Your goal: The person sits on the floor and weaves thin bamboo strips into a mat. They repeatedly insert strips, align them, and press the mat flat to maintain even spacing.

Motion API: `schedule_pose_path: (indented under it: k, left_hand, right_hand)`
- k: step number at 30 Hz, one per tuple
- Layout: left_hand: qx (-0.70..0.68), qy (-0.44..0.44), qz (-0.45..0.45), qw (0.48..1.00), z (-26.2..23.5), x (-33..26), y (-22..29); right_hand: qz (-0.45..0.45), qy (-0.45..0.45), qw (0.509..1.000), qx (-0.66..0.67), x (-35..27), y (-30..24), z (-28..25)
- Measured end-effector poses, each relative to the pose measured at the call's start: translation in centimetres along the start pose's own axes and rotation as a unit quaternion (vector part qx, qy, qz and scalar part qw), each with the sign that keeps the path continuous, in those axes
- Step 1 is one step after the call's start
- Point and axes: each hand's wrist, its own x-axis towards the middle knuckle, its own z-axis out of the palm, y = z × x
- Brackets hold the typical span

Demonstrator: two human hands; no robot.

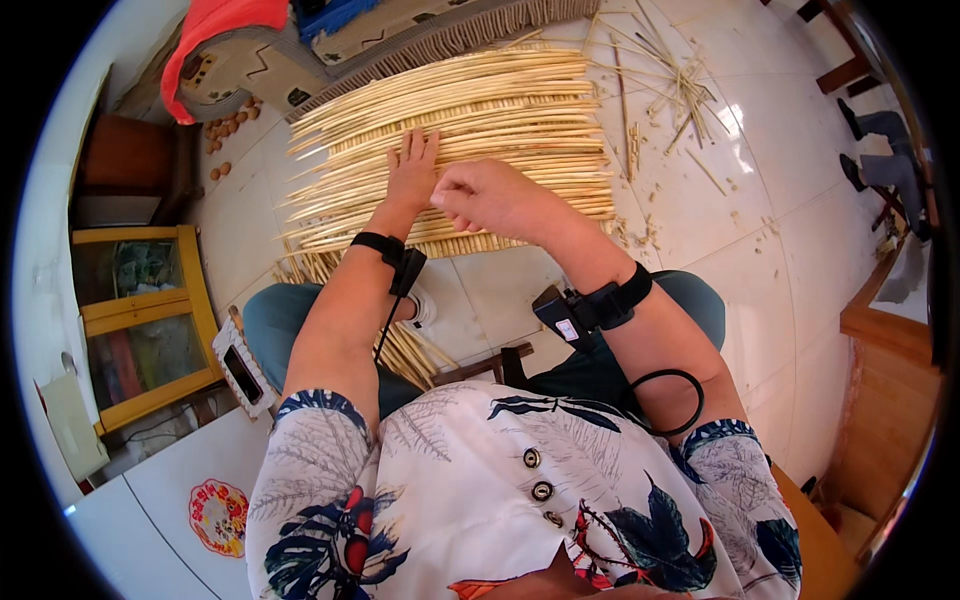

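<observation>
A mat of pale yellow stalks (520,130), laid in long rows with woven bands between them, lies on the floor in front of me. My left hand (410,182) rests on its middle with the fingers stretched out and spread. Just to the right, my right hand (495,203) is over the mat's near half, its fingers curled together close to the left wrist. Whatever those fingers may hold is hidden or too small to name. Both wrists carry black strapped devices.
Loose stalks (680,85) and small scraps lie on the tiles at the far right. More stalks (405,350) are by my left foot. Eggs (222,132) sit on the floor near a patterned sofa (370,45). A glass-fronted cabinet (135,320) stands left; another person's legs (885,150) show right.
</observation>
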Motion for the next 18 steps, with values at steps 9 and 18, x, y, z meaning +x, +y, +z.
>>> schedule_pose_path:
  k: [9, 18]
  left_hand:
    - [-0.052, 0.035, 0.012, 0.998, -0.2, 0.5, 0.0]
    - [-0.070, 0.070, 0.009, 0.995, -0.1, 0.8, 0.0]
  right_hand:
    - [-0.059, 0.034, 0.994, -0.084, 0.0, -0.1, 0.7]
    - [-0.071, 0.049, 0.988, -0.131, -0.6, -0.3, 1.0]
